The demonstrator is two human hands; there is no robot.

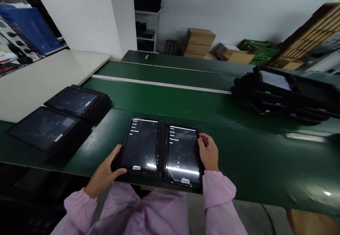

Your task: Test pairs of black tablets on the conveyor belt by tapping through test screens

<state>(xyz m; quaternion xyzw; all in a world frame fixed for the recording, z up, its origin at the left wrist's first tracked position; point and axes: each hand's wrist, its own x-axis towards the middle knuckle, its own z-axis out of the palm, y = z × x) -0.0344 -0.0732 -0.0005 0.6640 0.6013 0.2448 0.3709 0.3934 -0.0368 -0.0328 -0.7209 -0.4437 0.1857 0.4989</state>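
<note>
Two black tablets lie side by side on the green table at its near edge, joined by a dark strip. The left tablet [140, 144] and the right tablet [183, 155] both show a lit dark screen with a short white text menu at top left and a small pale label at the bottom. My left hand [107, 173] is open along the left tablet's outer edge, thumb spread toward its lower corner. Curled fingers of my right hand [208, 151] grip the right tablet's outer edge; their tips are partly hidden.
Stacked dark tablets [71, 100] stand at the left, partly against a cream tabletop [53, 68]. A blurred pile of black tablet units [287, 93] sits at the right. Past the green table [164, 96] are cardboard boxes [199, 42], a green crate [261, 50] and a shelf [148, 11].
</note>
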